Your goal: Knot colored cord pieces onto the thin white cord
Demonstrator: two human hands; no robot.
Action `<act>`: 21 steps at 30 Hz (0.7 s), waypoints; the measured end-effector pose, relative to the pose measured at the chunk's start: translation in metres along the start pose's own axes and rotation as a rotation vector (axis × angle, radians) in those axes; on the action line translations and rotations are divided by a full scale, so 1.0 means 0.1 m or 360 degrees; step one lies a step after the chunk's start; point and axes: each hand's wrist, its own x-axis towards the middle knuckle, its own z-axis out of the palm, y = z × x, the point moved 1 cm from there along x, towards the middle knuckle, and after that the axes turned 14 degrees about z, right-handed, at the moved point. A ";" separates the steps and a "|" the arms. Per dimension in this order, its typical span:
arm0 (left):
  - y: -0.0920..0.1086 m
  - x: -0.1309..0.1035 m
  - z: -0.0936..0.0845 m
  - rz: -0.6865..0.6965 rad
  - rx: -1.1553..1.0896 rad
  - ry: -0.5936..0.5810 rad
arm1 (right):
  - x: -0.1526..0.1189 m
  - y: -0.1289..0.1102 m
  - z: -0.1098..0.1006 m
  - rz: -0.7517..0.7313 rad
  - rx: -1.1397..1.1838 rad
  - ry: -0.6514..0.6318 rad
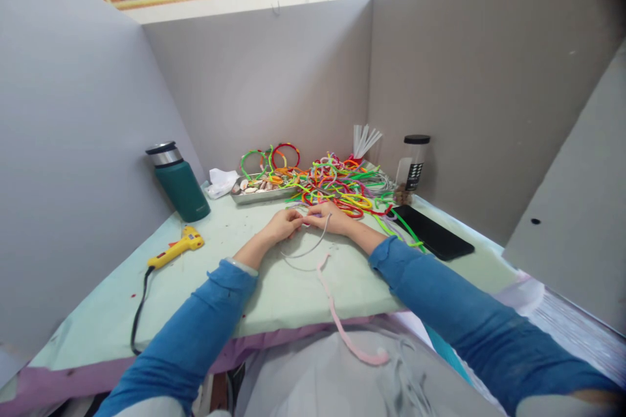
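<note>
A thin grey strand [320,241] bows toward the wearer from pinching fingers [295,215].

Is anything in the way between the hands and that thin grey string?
Nothing visible is. The string loops right up to the right hand, with the left hand close beside. The colourful pile lies beyond them, not between.

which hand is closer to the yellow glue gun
Left. The left hand is to the right of the glue gun; the right hand is farther right, past the left.
</note>
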 end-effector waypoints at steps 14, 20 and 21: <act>0.01 -0.01 0.00 0.0009 0.0021 -0.0014 | 0.01 0.02 0.02 0.0008 0.0009 -0.0003; 0.03 -0.01 0.00 0.0013 0.0053 -0.0019 | 0.01 0.02 0.02 0.0013 0.0000 0.0005; 0.03 -0.01 0.00 0.0011 0.0049 -0.0018 | 0.01 0.02 0.02 0.0015 0.0000 0.0005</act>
